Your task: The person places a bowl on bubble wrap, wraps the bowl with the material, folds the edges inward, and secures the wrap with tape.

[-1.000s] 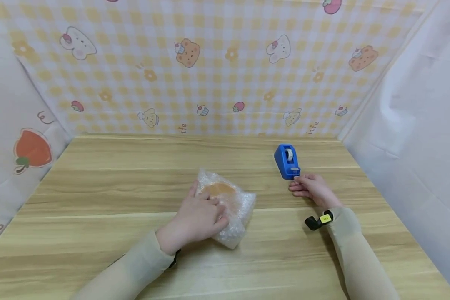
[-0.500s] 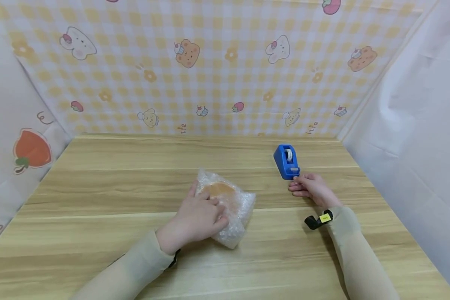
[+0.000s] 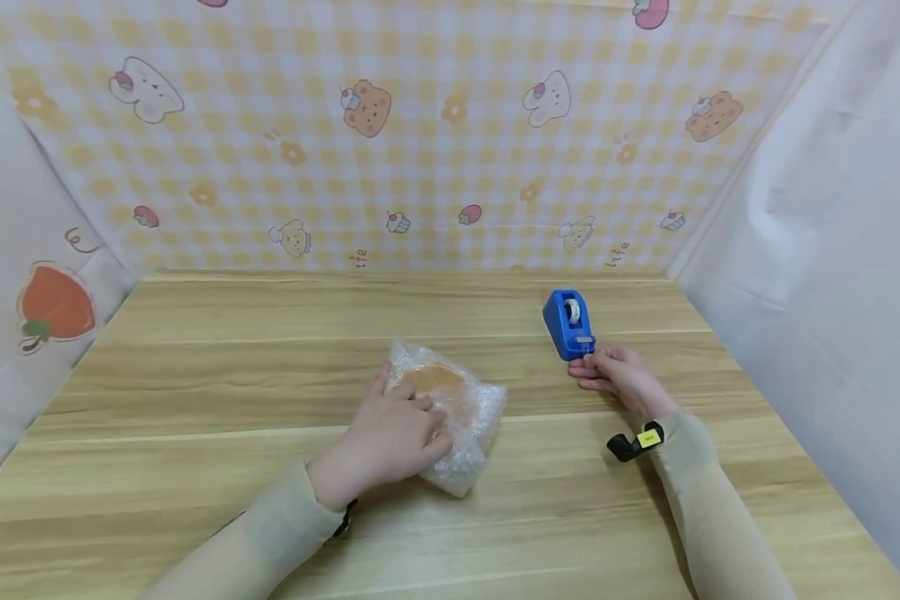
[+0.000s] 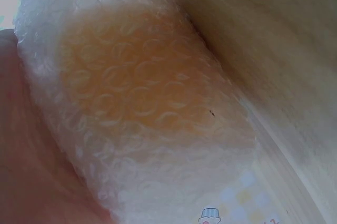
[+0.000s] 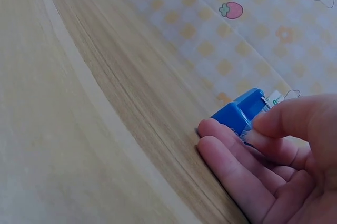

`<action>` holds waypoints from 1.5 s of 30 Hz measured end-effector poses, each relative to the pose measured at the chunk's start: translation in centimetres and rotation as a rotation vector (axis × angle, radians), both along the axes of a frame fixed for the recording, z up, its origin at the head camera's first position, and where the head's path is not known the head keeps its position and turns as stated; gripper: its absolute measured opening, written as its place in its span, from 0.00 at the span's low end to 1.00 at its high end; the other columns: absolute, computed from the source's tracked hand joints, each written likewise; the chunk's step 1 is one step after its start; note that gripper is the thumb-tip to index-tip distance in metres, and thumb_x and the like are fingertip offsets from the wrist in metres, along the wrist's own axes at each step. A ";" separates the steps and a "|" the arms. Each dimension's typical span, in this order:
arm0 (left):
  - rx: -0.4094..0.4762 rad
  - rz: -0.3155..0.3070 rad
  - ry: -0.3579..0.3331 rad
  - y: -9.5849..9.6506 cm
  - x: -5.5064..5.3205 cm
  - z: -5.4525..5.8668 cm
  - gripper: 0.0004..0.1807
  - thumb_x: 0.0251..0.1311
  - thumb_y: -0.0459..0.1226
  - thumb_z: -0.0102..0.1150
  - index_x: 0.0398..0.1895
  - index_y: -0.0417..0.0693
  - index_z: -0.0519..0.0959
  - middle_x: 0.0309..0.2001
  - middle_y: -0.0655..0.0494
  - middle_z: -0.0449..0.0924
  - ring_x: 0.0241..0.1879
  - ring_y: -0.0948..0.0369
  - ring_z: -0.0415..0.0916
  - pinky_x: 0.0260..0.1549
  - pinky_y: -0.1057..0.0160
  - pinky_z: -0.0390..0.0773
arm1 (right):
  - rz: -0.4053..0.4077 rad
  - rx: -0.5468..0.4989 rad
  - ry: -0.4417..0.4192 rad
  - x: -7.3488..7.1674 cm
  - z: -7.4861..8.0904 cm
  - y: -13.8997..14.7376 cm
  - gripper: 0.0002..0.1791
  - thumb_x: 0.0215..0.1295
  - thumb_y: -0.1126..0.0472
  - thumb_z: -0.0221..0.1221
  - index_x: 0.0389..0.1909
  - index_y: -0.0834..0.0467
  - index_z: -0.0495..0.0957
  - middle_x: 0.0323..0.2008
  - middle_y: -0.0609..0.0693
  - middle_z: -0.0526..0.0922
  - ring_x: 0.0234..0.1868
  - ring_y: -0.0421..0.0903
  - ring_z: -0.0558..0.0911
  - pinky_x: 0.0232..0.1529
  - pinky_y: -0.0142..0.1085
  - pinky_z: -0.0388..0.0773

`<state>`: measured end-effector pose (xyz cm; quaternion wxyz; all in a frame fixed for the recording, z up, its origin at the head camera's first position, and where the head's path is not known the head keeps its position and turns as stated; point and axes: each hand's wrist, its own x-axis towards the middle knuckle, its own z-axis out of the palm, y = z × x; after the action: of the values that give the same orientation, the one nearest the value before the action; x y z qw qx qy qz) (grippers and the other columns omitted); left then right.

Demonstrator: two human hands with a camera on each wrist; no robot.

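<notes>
A bubble-wrap parcel (image 3: 483,408) lies on the table, an orange, roundish item (image 3: 435,379) showing through its wrapping. My left hand (image 3: 390,437) rests on top with fingers spread, pressing its left side. In the left wrist view, the bubble wrap (image 4: 131,166) fills most of the picture beside the edge of that hand. Farther right stands a blue tape dispenser (image 3: 558,329) with a white tape roll (image 3: 573,312). At its front, my right hand (image 3: 626,379) pinches the clear tape end (image 5: 246,133) between thumb and index finger, by the toothed cutter. The other fingers extend below the dispenser's front.
The wooden table (image 3: 270,308) ends at a yellow checked cloth (image 3: 435,175) with cartoon prints behind. White cloth (image 3: 832,275) hangs along the right side, and a strawberry-printed cloth (image 3: 15,208) along the left. A black wrist strap (image 3: 626,447) sits at the right cuff.
The head view has shifted slightly, so the scene sits a little farther left. Both hands keep their places on the parcel and at the tape dispenser.
</notes>
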<state>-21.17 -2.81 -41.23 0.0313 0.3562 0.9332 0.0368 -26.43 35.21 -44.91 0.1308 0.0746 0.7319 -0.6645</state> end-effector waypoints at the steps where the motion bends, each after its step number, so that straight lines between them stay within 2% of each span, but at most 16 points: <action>1: 0.000 -0.001 0.002 0.0 0.0 0.0 0.27 0.67 0.55 0.35 0.56 0.60 0.81 0.61 0.58 0.75 0.67 0.49 0.61 0.66 0.35 0.36 | -0.001 -0.005 0.005 0.0 0.0 -0.1 0.09 0.74 0.69 0.45 0.36 0.69 0.70 0.40 0.54 0.85 0.42 0.42 0.85 0.46 0.37 0.80; 8: 0.002 -0.004 -0.003 0.0 0.0 0.1 0.27 0.67 0.55 0.35 0.56 0.60 0.81 0.61 0.57 0.75 0.66 0.48 0.62 0.66 0.35 0.36 | -0.039 -0.011 0.004 0.1 -0.1 -0.3 0.08 0.72 0.70 0.45 0.33 0.67 0.69 0.39 0.53 0.85 0.41 0.42 0.85 0.45 0.36 0.80; 15: -0.017 0.001 -0.001 0.1 0.0 0.0 0.27 0.68 0.55 0.34 0.58 0.61 0.80 0.62 0.58 0.74 0.67 0.50 0.61 0.66 0.36 0.35 | -0.062 0.037 0.016 0.2 -0.3 -0.4 0.07 0.70 0.70 0.48 0.32 0.68 0.70 0.37 0.52 0.85 0.39 0.41 0.85 0.44 0.35 0.80; 24: 0.003 -0.009 -0.004 0.1 0.3 0.5 0.27 0.68 0.54 0.34 0.56 0.59 0.81 0.61 0.56 0.75 0.67 0.48 0.61 0.66 0.35 0.37 | 0.047 -0.035 0.074 0.7 0.1 0.2 0.12 0.75 0.68 0.39 0.42 0.72 0.68 0.41 0.53 0.84 0.44 0.41 0.84 0.49 0.35 0.79; 30: -0.011 0.002 -0.008 0.0 0.2 0.6 0.27 0.69 0.54 0.34 0.56 0.59 0.81 0.61 0.57 0.75 0.66 0.50 0.62 0.66 0.36 0.37 | 0.084 -0.085 0.050 0.6 0.1 0.5 0.12 0.76 0.67 0.38 0.37 0.68 0.68 0.43 0.54 0.84 0.46 0.43 0.83 0.51 0.37 0.77; 34: -0.008 -0.002 -0.003 -0.1 0.2 0.6 0.26 0.69 0.53 0.34 0.56 0.59 0.81 0.61 0.58 0.75 0.65 0.51 0.63 0.66 0.36 0.36 | 0.116 -0.086 0.046 0.8 0.3 0.5 0.12 0.75 0.68 0.39 0.38 0.71 0.70 0.44 0.57 0.84 0.47 0.45 0.84 0.51 0.37 0.78; 37: -0.005 -0.003 -0.002 -0.1 0.2 0.5 0.26 0.68 0.53 0.34 0.55 0.59 0.81 0.60 0.59 0.76 0.65 0.51 0.64 0.66 0.36 0.36 | 0.170 -0.090 0.048 0.9 0.5 0.6 0.13 0.73 0.69 0.40 0.40 0.72 0.71 0.45 0.59 0.84 0.46 0.47 0.84 0.50 0.39 0.78; 45: 0.008 -0.008 -0.004 -0.3 0.2 0.6 0.27 0.68 0.53 0.34 0.55 0.59 0.81 0.61 0.59 0.75 0.66 0.49 0.62 0.66 0.35 0.35 | 0.301 -0.102 0.009 0.9 0.6 0.6 0.11 0.73 0.69 0.41 0.36 0.66 0.73 0.47 0.58 0.83 0.47 0.49 0.84 0.47 0.45 0.80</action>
<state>-20.96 -3.11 -40.65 0.0316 0.3602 0.9314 0.0412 -25.48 35.85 -44.31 0.2294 -0.0455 0.7006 -0.6741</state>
